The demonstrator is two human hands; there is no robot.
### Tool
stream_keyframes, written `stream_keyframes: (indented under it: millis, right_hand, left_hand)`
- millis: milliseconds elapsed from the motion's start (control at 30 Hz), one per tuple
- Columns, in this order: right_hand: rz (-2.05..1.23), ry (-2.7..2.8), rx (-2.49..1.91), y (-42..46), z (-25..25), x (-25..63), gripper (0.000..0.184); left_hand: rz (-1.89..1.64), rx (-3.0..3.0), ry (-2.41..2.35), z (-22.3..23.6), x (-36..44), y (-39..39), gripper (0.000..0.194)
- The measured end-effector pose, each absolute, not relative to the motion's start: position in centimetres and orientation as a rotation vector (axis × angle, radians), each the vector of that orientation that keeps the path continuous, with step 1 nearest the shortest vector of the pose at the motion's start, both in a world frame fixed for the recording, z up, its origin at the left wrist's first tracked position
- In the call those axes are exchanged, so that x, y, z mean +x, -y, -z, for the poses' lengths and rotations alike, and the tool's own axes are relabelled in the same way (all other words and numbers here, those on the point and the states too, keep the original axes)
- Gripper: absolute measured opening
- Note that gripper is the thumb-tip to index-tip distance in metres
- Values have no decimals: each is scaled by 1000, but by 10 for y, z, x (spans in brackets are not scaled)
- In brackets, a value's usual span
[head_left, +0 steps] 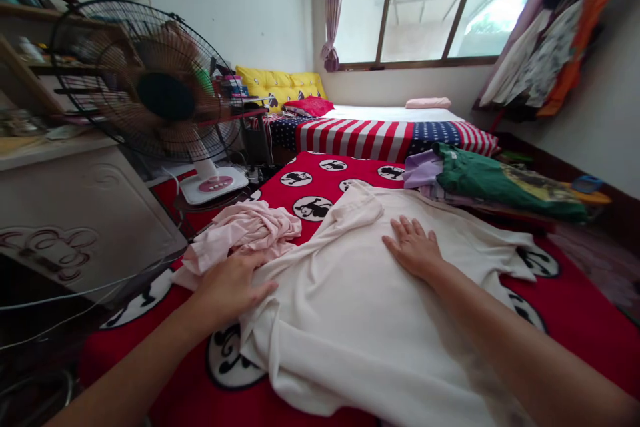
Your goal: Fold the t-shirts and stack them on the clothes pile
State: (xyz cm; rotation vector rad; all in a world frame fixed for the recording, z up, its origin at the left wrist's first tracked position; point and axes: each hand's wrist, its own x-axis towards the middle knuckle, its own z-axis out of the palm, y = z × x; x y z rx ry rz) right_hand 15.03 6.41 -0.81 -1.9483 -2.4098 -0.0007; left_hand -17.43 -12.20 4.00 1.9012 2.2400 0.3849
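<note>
A white long-sleeved shirt (360, 293) lies spread over the red patterned blanket (305, 177), with creases along its left side. Flat on the middle of the cloth rests my right hand (413, 247), its fingers apart. My left hand (235, 287) is at the shirt's left edge, thumb held away from the fingers; the fingertips are partly hidden by pink cloth. That crumpled pink cloth (250, 230) sits just beyond my left hand.
Folded clothes with a green shirt (490, 177) on top are stacked at the right. A fan (167, 97) stands at the left beside a carved cabinet (85, 213). Farther back is a bed with a striped cover (355, 137). Clothes (550, 47) hang at the upper right.
</note>
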Motion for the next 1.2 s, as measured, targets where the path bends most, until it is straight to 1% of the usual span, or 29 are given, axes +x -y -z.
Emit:
stream_keyframes:
  millis: [67,100,167,200,233,300,367,467,500,567,667,733,800,867,933,1000,1067,1100,1200]
  right_hand:
    - [-8,2456,-1949,-68,-7,147,61]
    - [-7,2465,-1950,-71,-17,143,55]
    - [12,2440,-1934,-75,-35,130,38]
    - [27,2411,-1910,-76,-43,122,34]
    - [37,2381,-1874,-77,-49,111,34]
    - [31,2345,-1786,-78,-54,86,39]
    - [-72,2312,-1757,-78,-50,61,48]
    - [-282,2230,-1822,-80,-39,31,76]
    - [-326,2204,-1840,-82,-35,24,82]
    - [-345,2197,-1831,-85,-30,19,83]
    - [-362,2248,-1762,-83,-28,28,69]
    - [-382,2282,-1638,-70,-29,45,58]
    - [-387,2296,-1366,-44,-32,71,42]
    - [-382,2314,-1003,-6,-37,103,19]
    - [-445,2438,-750,41,-46,138,6]
    - [-530,2622,-627,88,-55,171,5]
    - [-467,2799,-600,127,-60,199,3]
    - [-427,2871,-626,143,-59,210,3]
    - [-180,2893,-753,171,-45,233,20]
  left_hand:
    - [-306,1921,-2252,-38,-180,128,27]
    - [-318,1936,-2212,-37,-183,131,25]
    - [-436,1888,-2091,-38,-187,136,22]
    - [-504,1841,-2015,-39,-187,138,21]
    - [-569,1781,-1939,-40,-187,140,21]
    - [-687,1644,-1801,-43,-182,145,18]
    - [-792,1522,-1669,-45,-174,150,15]
    - [-878,1394,-1512,-45,-161,157,18]
    - [-900,1359,-1476,-44,-158,158,20]
    - [-955,1278,-1433,-43,-152,160,25]
    - [-1054,1151,-1433,-41,-149,162,33]
    - [-1091,1095,-1462,-39,-150,163,41]
    - [-1120,1071,-1493,-35,-152,163,47]
    - [-1166,1095,-1526,-29,-155,163,52]
    - [-1205,1175,-1571,-24,-159,165,55]
    - [-1203,1274,-1623,-21,-163,167,61]
    - [-1130,1389,-1685,-18,-167,170,65]
    - [-1068,1462,-1712,-17,-169,172,64]
    - [-839,1685,-1749,-14,-172,176,49]
